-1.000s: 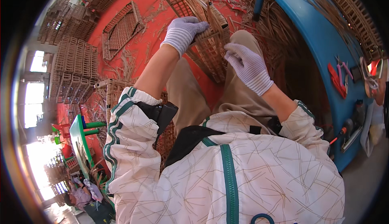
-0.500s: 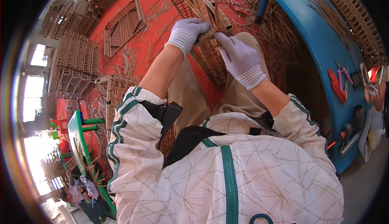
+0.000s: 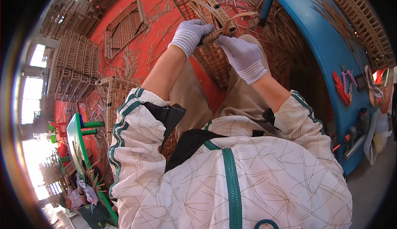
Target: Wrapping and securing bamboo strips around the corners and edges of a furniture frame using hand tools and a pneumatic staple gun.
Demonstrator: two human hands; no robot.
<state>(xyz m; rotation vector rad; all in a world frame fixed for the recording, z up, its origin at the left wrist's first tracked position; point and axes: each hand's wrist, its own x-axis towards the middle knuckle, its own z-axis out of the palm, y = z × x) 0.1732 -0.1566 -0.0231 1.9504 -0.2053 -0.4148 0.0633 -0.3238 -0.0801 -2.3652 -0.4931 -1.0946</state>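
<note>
A brown woven basket [image 3: 211,65] stands tilted between my knees, its open lattice wall showing beneath my hands. My left hand [image 3: 190,35], in a pale striped knit glove, is closed on the basket's rim with the thumb on top. Close beside it, my right hand [image 3: 245,58], gloved alike, has its fingers pinched together at the same corner, on a flat brown weaving strip [image 3: 239,16] that loops up above the rim. The fingertips partly hide where the strip meets the rim.
Red sheeting [image 3: 159,16] strewn with strip scraps covers the floor. Stacked baskets [image 3: 76,63] stand at the left, a flat woven frame [image 3: 126,28] lies nearer. A blue table [image 3: 326,34] on the right bears red-handled pliers [image 3: 341,89], loose strips and another basket [image 3: 366,20].
The strip's loose length now arches out to the right above the rim. My right hand has shifted slightly left; my left hand stays at the rim.
</note>
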